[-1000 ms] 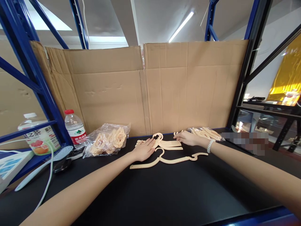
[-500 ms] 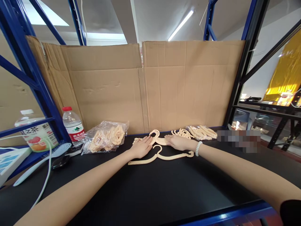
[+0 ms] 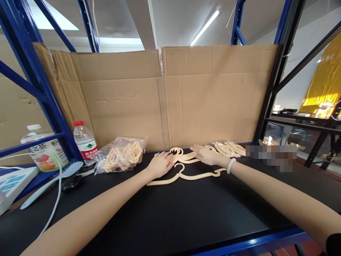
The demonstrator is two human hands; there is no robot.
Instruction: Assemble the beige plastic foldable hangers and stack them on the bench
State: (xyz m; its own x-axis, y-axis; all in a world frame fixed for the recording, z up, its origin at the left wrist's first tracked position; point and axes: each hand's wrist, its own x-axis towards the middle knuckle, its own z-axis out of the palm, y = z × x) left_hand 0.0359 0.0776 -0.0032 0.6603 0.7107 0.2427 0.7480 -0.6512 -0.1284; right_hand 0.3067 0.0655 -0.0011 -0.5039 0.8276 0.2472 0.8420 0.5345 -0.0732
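Observation:
A cream hanger [image 3: 197,176] lies flat on the black tabletop, its hook pointing away from me. Just behind it rest several more cream hangers [image 3: 188,160], partly covered by my hands. My left hand [image 3: 160,165] lies flat over their left side, fingers stretched out. Over their right end is my right hand [image 3: 206,155], palm down with its fingers extended and a beaded bracelet at the wrist. Whether that palm presses on the hangers cannot be seen. Beyond the right hand sits a plastic bag of hangers [image 3: 229,148].
Another clear bag of hangers [image 3: 121,156] stands at left, beside a red-capped water bottle [image 3: 86,144]. A light-blue brush [image 3: 53,181], a white cable [image 3: 55,202] and a juice bottle [image 3: 48,154] are farther left. Cardboard [image 3: 128,103] walls the back; blue metal posts frame the sides.
My right hand has shifted right and slightly back, baring more of the rear hangers and their hooks. My left hand stays almost where it was. The view has shifted slightly.

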